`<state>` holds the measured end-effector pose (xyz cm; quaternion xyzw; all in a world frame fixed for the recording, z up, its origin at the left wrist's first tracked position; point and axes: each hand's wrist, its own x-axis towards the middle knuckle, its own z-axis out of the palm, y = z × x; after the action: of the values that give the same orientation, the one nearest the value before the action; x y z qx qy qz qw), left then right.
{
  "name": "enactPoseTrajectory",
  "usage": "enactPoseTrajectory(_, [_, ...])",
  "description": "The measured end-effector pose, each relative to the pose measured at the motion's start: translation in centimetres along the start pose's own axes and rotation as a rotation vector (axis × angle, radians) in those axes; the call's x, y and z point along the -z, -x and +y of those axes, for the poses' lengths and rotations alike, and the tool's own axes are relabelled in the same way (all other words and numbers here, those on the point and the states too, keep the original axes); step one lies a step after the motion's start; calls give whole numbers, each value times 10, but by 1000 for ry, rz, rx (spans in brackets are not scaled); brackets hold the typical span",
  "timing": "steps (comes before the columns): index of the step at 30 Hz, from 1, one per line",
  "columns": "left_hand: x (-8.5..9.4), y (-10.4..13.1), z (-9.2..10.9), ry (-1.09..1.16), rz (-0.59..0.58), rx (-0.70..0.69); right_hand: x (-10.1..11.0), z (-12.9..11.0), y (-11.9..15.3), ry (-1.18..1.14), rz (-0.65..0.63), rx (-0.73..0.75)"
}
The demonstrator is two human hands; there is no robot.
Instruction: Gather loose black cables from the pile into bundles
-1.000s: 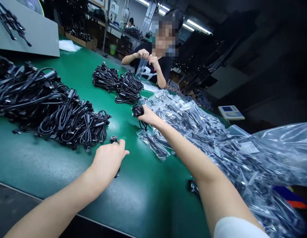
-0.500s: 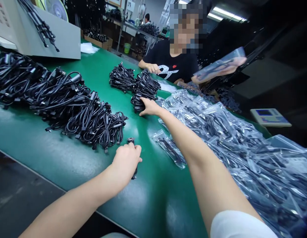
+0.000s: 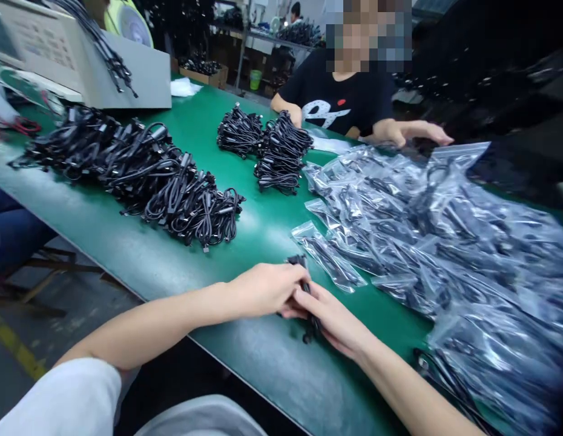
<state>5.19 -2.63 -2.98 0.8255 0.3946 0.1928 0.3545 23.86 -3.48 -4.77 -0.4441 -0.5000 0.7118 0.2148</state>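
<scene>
Both my hands meet over the near edge of the green table, closed around a black coiled cable (image 3: pixel 314 324). My left hand (image 3: pixel 281 287) grips it from the left, near its upper end. My right hand (image 3: pixel 329 315) wraps it from the right, with the thumb towards my left fingers. Connector ends (image 3: pixel 297 260) poke out above the hands; most of the cable is hidden by my fingers. Beyond my hands stands a stack of bundled black cables (image 3: pixel 281 154). To the right lies a bagged cable (image 3: pixel 329 257) in clear plastic.
A long heap of black cables (image 3: pixel 140 169) covers the left of the green table (image 3: pixel 245 266). Many clear bags of cables (image 3: pixel 445 242) fill the right side. A grey machine (image 3: pixel 127 72) stands at the back left. Across the table sits a co-worker (image 3: pixel 340 103) in a black shirt.
My right hand has left the cable stack and come back to my left hand. Both now hold the cable. The co-worker's bag has gone down onto the pile, and the view has shifted.
</scene>
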Motion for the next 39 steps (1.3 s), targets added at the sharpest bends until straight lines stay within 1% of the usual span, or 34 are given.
enactPoseTrajectory(2, [-8, -1, 1, 175, -7, 5, 2, 6, 12, -26, 49, -29])
enactPoseTrajectory(6, [-14, -9, -6, 423, 148, 188, 7, 18, 20, -1, 211, 32])
enactPoseTrajectory(8, [-14, -13, -10, 588, 177, 220, 8, 24, 21, 50, 220, 71])
enactPoseTrajectory(10, [-13, -15, -12, 729, 172, 213, 8, 28, 22, 121, 191, 107])
enactPoseTrajectory(12, [-11, -17, -11, 797, 159, 226, 10, 29, 22, 156, 177, 137])
enactPoseTrajectory(17, [-10, -15, -3, 828, 142, 324, 14, 25, 24, 195, 220, 213])
enactPoseTrajectory(19, [-12, -14, -1, 823, 157, 324, 13, 23, 26, 195, 214, 252])
enactPoseTrajectory(22, [-13, -14, -4, 817, 179, 337, 12, 22, 24, 183, 183, 321])
enactPoseTrajectory(25, [-13, -17, -9, 843, 152, 326, 15, 23, 21, 208, 152, 356])
enactPoseTrajectory(29, [-14, -17, -9, 827, 119, 319, 17, 23, 20, 204, 120, 382])
enactPoseTrajectory(31, [-15, -17, -7, 789, 116, 337, 17, 24, 21, 275, 165, 391])
enactPoseTrajectory(35, [-19, -17, -2, 746, 196, 386, 13, 26, 21, 521, 314, 407])
enactPoseTrajectory(39, [-24, -19, 1, 745, 270, 403, 10, 30, 19, 640, 347, 404])
